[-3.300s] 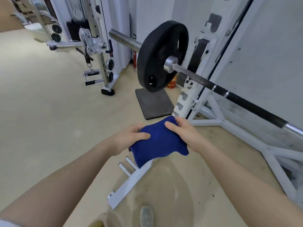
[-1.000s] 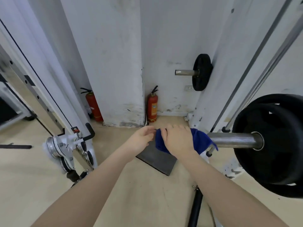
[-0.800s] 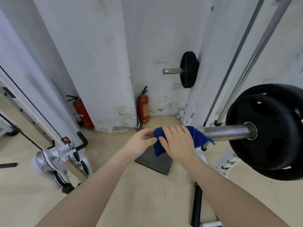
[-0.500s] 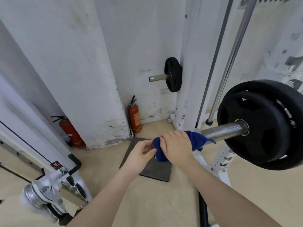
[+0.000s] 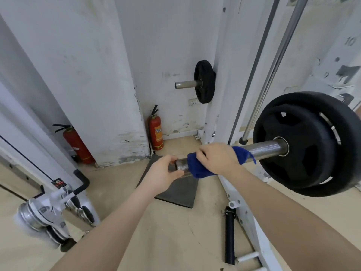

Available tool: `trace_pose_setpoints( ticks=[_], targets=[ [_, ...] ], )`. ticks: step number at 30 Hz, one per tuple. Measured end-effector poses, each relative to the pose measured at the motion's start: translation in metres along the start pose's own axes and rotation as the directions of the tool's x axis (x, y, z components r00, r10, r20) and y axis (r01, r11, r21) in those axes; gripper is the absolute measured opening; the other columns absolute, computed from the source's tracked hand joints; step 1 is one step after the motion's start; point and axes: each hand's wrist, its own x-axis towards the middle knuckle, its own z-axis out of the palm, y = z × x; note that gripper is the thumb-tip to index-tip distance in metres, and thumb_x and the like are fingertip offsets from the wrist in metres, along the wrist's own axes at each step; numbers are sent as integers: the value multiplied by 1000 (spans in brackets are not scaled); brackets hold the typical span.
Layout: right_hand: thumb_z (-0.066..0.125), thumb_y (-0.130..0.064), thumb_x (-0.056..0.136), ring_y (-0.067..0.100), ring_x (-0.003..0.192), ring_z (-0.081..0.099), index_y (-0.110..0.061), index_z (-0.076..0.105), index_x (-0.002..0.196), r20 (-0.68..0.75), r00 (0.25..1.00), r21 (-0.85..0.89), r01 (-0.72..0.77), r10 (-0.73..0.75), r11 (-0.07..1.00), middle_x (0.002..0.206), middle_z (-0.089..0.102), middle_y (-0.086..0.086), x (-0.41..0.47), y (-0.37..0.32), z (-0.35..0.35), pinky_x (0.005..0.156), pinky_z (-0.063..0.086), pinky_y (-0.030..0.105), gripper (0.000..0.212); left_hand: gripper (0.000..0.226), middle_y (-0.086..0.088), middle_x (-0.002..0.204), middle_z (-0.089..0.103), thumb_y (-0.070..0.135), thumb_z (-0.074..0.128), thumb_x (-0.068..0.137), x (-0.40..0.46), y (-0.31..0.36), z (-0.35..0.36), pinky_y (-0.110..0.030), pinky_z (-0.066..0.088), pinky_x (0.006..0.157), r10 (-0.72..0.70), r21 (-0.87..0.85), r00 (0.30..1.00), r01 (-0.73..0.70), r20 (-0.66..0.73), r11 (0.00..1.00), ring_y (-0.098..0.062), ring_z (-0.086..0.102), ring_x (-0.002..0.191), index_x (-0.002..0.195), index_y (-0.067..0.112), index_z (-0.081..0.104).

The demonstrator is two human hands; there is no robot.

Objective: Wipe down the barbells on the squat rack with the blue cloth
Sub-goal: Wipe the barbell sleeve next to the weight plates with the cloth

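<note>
We see the blue cloth point(image 5: 201, 167) wrapped around the steel sleeve of the barbell point(image 5: 263, 149), close to its free end. The right hand point(image 5: 216, 158) lies over the cloth with its fingers curled down around cloth and sleeve together, gripping both. A loose corner of the cloth sticks out past the wrist toward the plates. The left hand point(image 5: 163, 174) holds the bare tip of the sleeve just beside the cloth, thumb below and fingers curled over the top of the end.

Further along the sleeve, to the right of the cloth, we see 2 black weight plates point(image 5: 310, 145) stacked against each other, with bare steel showing between the cloth and the nearer plate.

Behind the hands, a smaller black plate point(image 5: 204, 82) sits on a short peg on a white upright. 2 red fire extinguishers point(image 5: 156, 130) stand on the floor against the scuffed white wall. A dark rubber mat point(image 5: 179, 190) lies on the floor beneath the hands, and a black tube point(image 5: 230, 235) lies beside the white rack base.
</note>
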Motion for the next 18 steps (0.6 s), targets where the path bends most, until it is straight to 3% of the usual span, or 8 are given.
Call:
trace_pose_setpoints(
  ticks=[4,6,8,10,13,18],
  targets=[
    [22,-34,83,24,52,53,-17,49,58,-220,965,-104,-171,145,980,51,52,-1,-15,20,5,60,34,31,41,44,5,124,56,26,61,87,-8,5,1,-21,41,78,-30,0,999,30,-39,1000,-13,55,91,130,23,47],
    [22,-33,87,23,61,57,-17,55,62,-245,948,-96,-234,205,967,60,59,0,-18,0,6,68,37,34,44,45,4,125,57,25,61,87,-9,7,3,-22,43,78,-55,-14,997,54,-62,998,-14,58,92,130,24,47],
    [19,-35,91,22,77,59,-19,60,76,-188,971,-65,-159,144,985,77,63,-2,-22,-21,9,80,40,37,47,45,4,128,56,25,61,87,-9,9,4,-21,40,82,-71,8,995,72,-74,997,-13,56,102,130,23,47],
    [13,-38,91,21,83,60,-19,61,85,-174,984,-54,15,-24,998,84,65,-2,-26,-22,9,84,41,38,52,46,3,131,55,25,62,87,-9,12,5,-20,36,86,-88,31,993,91,-76,995,-15,51,116,131,22,47],
    [15,-43,90,23,82,62,-17,61,90,-126,972,-102,185,-197,977,85,67,0,-23,19,3,84,43,37,53,47,2,132,54,25,60,88,-10,16,6,-22,39,84,-121,47,989,126,-88,991,-18,54,113,132,23,46],
    [15,-36,87,21,66,57,-18,52,72,-200,971,-147,-165,134,975,69,61,-1,-36,109,-8,74,39,36,44,46,-5,127,57,24,54,91,-13,28,12,-35,46,90,-149,196,981,172,-125,966,-27,55,111,135,19,44]
  ],
)
